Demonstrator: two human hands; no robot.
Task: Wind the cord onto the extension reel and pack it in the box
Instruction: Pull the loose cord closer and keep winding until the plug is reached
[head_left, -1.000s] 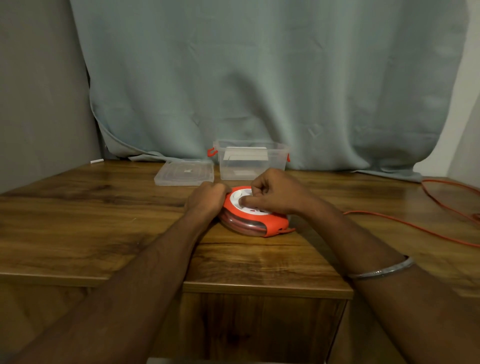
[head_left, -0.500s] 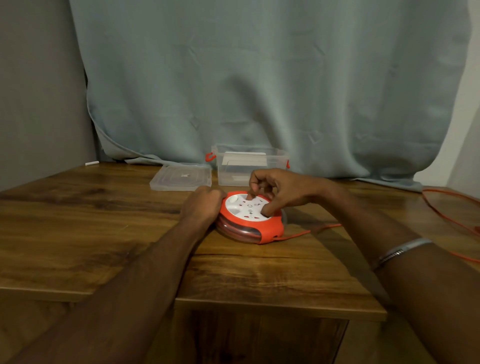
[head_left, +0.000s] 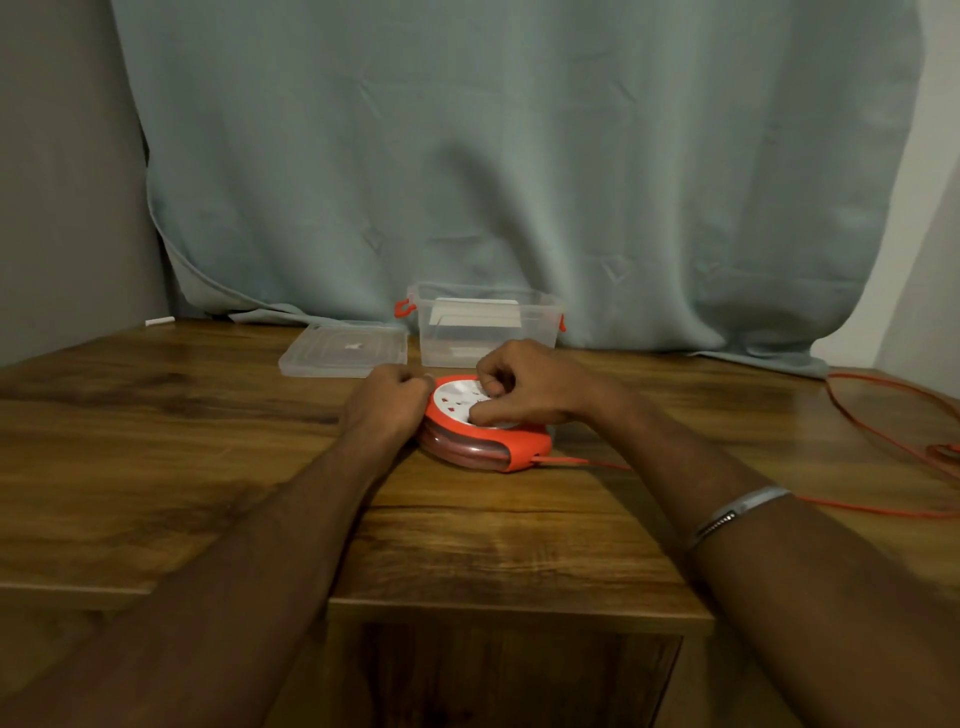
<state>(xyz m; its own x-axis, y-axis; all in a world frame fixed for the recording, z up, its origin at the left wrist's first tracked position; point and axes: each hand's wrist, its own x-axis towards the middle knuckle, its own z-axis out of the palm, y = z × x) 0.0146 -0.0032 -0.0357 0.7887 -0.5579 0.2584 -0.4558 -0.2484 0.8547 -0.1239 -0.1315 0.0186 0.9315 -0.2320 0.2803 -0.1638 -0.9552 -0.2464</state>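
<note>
Both our hands on reel (head_left: 483, 426), mid counter (head_left: 156, 441) | left hand (head_left: 387, 397) grips its rim | right hand (head_left: 524, 384) pinches white top | cord (head_left: 883, 512) trails right | box (head_left: 485, 325) open behind

Looks like a room in a home, set up ad hoc, not a lab or workshop. Evidence: wood-grain laminate table (head_left: 156, 467) filling the lower frame, with a stepped front edge at bottom centre. Grey-green fabric curtain (head_left: 519, 171) hangs wrinkled across the whole upper frame, its hem bunched on the tabletop. Plain painted wall (head_left: 62, 182) at far left, pale wall at upper right. Household clear plastic storage box (head_left: 485, 332) with red clips at centre, its lid (head_left: 343, 356) flat beside it. Dim indoor lighting.
</note>
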